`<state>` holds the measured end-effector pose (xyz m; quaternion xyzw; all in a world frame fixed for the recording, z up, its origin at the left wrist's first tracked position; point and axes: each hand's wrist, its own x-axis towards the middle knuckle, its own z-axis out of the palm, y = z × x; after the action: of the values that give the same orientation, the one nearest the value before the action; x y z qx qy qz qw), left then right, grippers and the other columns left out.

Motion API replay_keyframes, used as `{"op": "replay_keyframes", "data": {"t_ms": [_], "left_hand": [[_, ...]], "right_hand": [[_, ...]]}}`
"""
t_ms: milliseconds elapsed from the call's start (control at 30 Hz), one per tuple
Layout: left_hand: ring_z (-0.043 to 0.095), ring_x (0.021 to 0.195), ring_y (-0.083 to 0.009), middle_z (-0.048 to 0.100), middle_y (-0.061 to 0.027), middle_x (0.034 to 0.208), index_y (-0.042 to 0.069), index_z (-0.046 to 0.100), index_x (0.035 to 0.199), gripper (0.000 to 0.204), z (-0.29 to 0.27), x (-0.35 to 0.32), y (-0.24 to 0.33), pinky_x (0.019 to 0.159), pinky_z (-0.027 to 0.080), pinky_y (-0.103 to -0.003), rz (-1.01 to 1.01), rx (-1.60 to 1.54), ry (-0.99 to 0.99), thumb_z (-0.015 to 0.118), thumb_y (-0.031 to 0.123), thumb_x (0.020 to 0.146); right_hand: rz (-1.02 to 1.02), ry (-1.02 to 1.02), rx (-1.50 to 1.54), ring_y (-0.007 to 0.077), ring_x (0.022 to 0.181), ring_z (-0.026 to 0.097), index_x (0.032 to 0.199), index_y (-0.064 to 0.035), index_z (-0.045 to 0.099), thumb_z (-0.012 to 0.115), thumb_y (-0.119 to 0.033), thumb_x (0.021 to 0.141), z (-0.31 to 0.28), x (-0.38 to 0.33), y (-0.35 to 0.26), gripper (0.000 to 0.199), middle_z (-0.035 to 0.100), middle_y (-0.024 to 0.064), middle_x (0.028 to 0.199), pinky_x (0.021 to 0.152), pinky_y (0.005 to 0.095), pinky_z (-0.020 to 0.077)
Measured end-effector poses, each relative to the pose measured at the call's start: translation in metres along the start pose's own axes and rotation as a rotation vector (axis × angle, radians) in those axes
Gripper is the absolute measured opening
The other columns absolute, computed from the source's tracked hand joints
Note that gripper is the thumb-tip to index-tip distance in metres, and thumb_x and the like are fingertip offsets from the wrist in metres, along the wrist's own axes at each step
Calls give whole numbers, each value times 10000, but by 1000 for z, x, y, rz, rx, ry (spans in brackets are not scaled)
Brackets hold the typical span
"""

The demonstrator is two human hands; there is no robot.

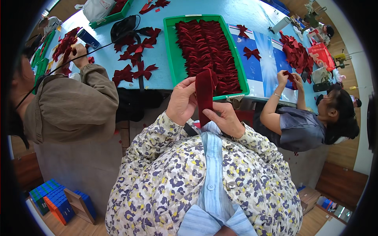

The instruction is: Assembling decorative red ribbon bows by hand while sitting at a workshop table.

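- Between your two hands, just above your chest, hangs a dark red velvet strip; it is a long, narrow band of plush cloth, folded over at the top so that a rounded loop bulges to the right of your left fingertips.
- Your left hand grasps the strip's upper left edge, the fingers curled over the fold and the thumb pressed against the cloth.
- Your right hand pinches the strip's lower end, with the thumb lying against its right edge; the other fingers are tucked behind, and you cannot see how tightly they close.
- The strip's nap is deep wine red, darker in the crease that runs down its middle, and the lower tip narrows to a point just below your right thumb.
- Beyond your fingertips stands a green tray on the blue table, packed with rows of the same red velvet pieces.
- To the left of your left hand, finished red bows lie scattered on the table, near a person in a brown top who handles red cloth.
- To the right of your right hand, a person in a grey top holds another red piece up with both hands, and a heap of red pieces lies past them.
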<state>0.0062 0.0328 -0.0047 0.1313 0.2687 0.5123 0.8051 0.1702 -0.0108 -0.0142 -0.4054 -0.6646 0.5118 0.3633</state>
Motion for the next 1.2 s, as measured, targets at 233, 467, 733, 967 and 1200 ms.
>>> {"op": "replay_keyframes", "data": {"t_ms": [233, 467, 733, 967, 1200], "left_hand": [[640, 889, -224, 651, -118, 982, 27, 588, 1071, 204, -2, 3, -4, 802, 531, -367, 33, 50, -99, 581, 105, 883], [644, 898, -223, 646, -106, 1013, 28, 585, 1085, 229, 19, 5, -22, 807, 535, -374, -23, 127, -177, 601, 96, 867], [632, 928, -180, 643, -85, 1029, 22, 576, 1107, 253, 14, 8, -33, 807, 533, -350, 8, 91, -135, 605, 82, 864], [631, 914, -150, 645, -75, 1033, 21, 585, 1097, 234, 5, 9, -32, 794, 536, -323, 3, 96, -113, 596, 85, 872], [638, 893, -151, 649, -70, 1014, 29, 592, 1079, 219, 4, 12, -35, 780, 539, -321, -30, 133, -112, 603, 101, 873]], "right_hand": [[-47, -241, -348, 234, 706, 614, 863, -4, 655, 682, -142, 780, -53, -6, -15, 163, 632, 106, 772, 668, 310, 490], [-388, 173, -299, 177, 1013, 586, 1157, -23, 539, 604, -42, 805, -113, 26, -47, 359, 610, 88, 1122, 849, 309, 454], [-18, -144, -8, 68, 824, 571, 1055, -9, 558, 604, -49, 854, -109, 32, -31, 210, 599, 17, 884, 704, 213, 466], [65, 51, 263, 81, 893, 586, 1014, -2, 534, 576, -28, 851, -86, 22, -7, 170, 578, 32, 980, 782, 238, 482], [8, -69, 29, 116, 873, 612, 1070, 9, 549, 583, -68, 816, -96, 31, -31, 267, 615, 61, 980, 788, 259, 498]]}}
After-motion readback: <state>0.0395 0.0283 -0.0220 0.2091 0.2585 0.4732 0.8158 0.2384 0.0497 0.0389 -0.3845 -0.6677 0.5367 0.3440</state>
